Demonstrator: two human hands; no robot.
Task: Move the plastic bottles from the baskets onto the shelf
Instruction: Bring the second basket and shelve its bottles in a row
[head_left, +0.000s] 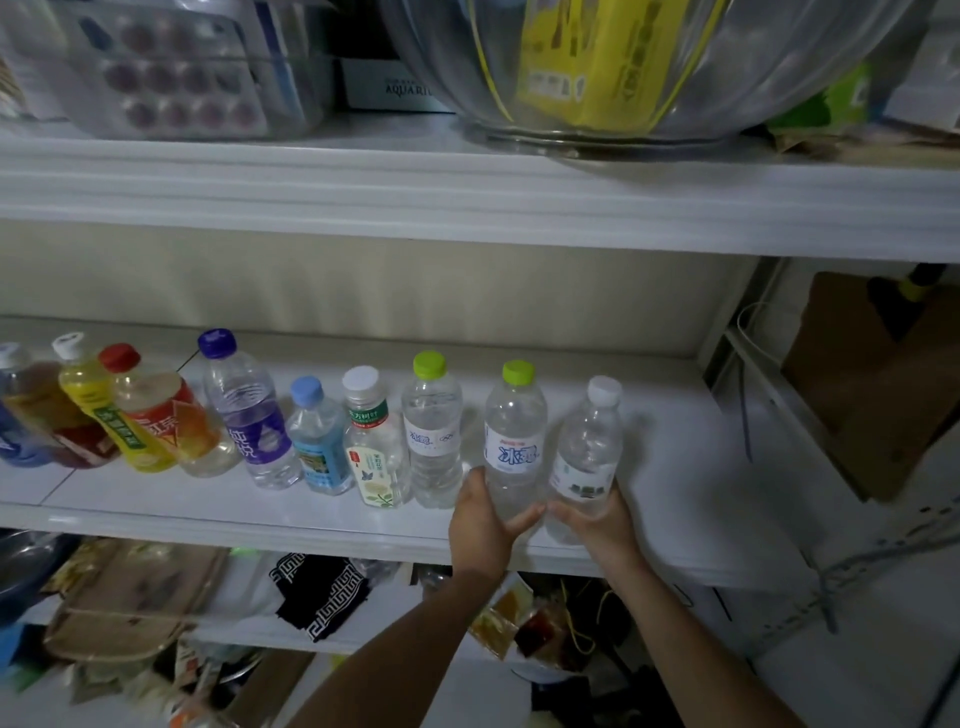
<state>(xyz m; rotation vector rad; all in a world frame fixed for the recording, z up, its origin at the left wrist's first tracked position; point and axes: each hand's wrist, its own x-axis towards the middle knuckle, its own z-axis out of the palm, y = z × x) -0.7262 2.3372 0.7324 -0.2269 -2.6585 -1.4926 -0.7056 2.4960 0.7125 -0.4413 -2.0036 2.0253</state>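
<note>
A row of several plastic bottles stands on the white middle shelf (675, 525). My left hand (483, 525) grips the base of a clear bottle with a green cap and blue label (514, 441). My right hand (605, 525) grips the base of a clear bottle with a white cap (589, 447) at the row's right end. Both bottles stand upright near the shelf's front edge. To their left stand another green-capped bottle (432, 431), a white-capped tea bottle (371, 441), a blue-capped one (317, 441) and a purple-capped one (247, 415). No basket is in view.
Yellow and red drink bottles (150, 421) crowd the shelf's left end. The upper shelf carries a large clear bowl (727, 78) and a plastic bin (182, 73). Bare shelf lies right of the white-capped bottle. A cardboard box (872, 384) sits at right; clutter fills the lower shelf.
</note>
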